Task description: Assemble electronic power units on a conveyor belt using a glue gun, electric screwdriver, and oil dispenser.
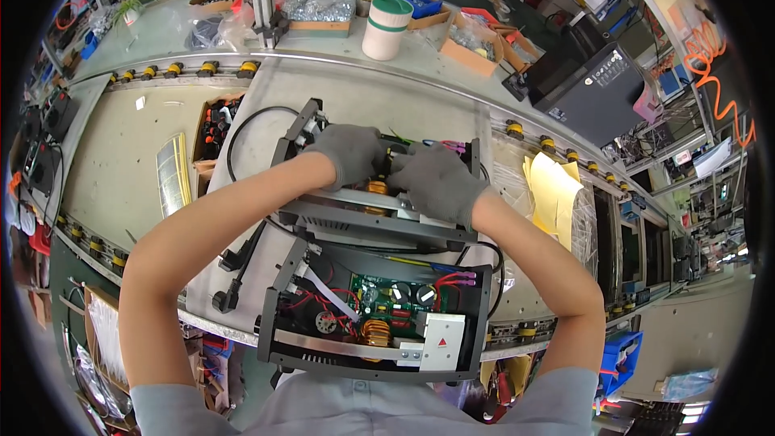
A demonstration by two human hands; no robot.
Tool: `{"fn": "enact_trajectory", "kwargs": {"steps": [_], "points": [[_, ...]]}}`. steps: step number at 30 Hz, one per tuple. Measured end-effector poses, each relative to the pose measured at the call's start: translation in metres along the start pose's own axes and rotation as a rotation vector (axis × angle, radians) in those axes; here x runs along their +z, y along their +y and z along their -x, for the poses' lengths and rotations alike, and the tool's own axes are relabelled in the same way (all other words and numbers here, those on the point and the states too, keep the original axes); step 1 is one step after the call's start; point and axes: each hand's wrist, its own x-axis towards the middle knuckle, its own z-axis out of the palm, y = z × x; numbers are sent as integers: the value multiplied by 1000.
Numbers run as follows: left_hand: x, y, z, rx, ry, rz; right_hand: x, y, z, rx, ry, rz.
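Note:
Two open black metal device housings lie one behind the other on the bench. Over the far housing (359, 230), both of my grey-gloved hands meet. My left hand (351, 155) reaches into it with curled fingers, and my right hand (440, 182) comes in close beside it, fingers bent inward. Whatever they pinch is hidden by the gloves. Below my right hand shows a copper coil (377, 194). The near housing (323, 355), untouched, has a green circuit board (379, 292), a copper-wound coil (375, 333), red wires and a white plate (442, 342) with a red triangle.
A black cable with a plug (226, 299) lies left of the housings. Yellow sheets (555, 194) rest at right on clear plastic wrap. A parts box (216, 133) stands at left. Beyond the roller rail are a white green-lidded canister (386, 30) and boxes of small parts (321, 10).

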Motion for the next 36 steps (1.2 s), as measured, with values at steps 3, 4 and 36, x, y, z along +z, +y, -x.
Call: {"fn": "enact_trajectory", "kwargs": {"steps": [3,4,36], "points": [[0,2,-5,63,78,-107,-3,-1,-4,12,-34,66],[-12,12,-4,-20,8,-94,-14,-3,-4,0,-64,50],[57,83,130,287,21,16,-32,-137,149,5,212,86]]}}
